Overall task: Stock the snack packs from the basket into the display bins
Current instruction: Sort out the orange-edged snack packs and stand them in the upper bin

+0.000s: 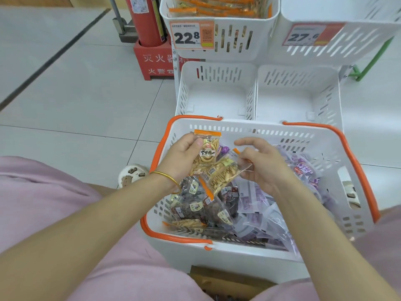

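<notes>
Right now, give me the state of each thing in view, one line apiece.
basket, holds many packs
left hand, grips the upright pack over the basket
right hand, pinches the tilted pack
lower left bin, empty
lower right bin, empty
upper left bin, stocked with orange-sealed packs
upper right bin, contents hidden
fire extinguisher, upright in its red stand

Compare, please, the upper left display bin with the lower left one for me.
The upper left bin holds orange-edged snack packs; the lower left bin shows only its bare floor. The upper left bin carries a price tag reading 22.8; no tag shows on the lower left bin. Both are white plastic with slotted walls.
</notes>
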`<state>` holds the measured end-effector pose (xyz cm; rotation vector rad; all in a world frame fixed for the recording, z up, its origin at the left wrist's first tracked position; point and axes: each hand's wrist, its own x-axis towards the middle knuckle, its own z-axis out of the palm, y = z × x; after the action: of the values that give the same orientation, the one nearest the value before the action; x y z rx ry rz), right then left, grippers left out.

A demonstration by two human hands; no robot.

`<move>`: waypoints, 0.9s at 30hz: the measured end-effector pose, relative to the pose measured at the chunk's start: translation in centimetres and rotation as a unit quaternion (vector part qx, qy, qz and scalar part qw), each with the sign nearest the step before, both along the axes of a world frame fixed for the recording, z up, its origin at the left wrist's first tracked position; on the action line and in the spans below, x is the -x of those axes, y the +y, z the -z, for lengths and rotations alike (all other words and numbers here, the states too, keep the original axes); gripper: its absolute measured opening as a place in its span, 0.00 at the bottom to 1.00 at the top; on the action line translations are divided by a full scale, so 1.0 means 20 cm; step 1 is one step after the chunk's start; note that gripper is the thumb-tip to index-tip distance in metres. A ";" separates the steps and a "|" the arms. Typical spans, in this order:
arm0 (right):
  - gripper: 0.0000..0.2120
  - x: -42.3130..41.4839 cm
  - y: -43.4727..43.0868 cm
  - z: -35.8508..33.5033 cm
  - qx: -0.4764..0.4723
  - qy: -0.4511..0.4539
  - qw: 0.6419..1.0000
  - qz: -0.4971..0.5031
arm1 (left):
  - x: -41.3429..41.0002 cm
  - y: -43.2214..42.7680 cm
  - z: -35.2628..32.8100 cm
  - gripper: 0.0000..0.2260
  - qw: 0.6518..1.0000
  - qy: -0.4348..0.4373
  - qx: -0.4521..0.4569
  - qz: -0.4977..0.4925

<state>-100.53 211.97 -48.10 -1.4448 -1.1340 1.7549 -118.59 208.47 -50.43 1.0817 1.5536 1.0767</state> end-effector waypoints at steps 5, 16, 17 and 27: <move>0.16 -0.02 0.02 -0.03 0.036 0.097 0.995 0.016 | 0.00 0.02 0.03 0.14 1.000 -0.002 -0.003 0.006; 0.12 0.08 -0.03 0.12 -0.217 -0.039 0.974 0.044 | -0.03 0.03 0.09 0.23 0.993 -0.096 0.061 -0.037; 0.13 0.08 -0.03 0.14 -0.239 -0.060 0.968 0.051 | -0.02 0.04 0.10 0.27 0.993 -0.089 0.066 -0.039; 0.03 0.02 -0.05 0.16 -0.183 -0.160 0.909 -0.339 | 0.10 0.02 0.16 0.27 0.992 -0.072 0.067 -0.081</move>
<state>-100.96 210.97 -51.39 -1.2018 -2.2159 1.6043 -120.61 208.93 -53.73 0.7825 1.5933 1.1163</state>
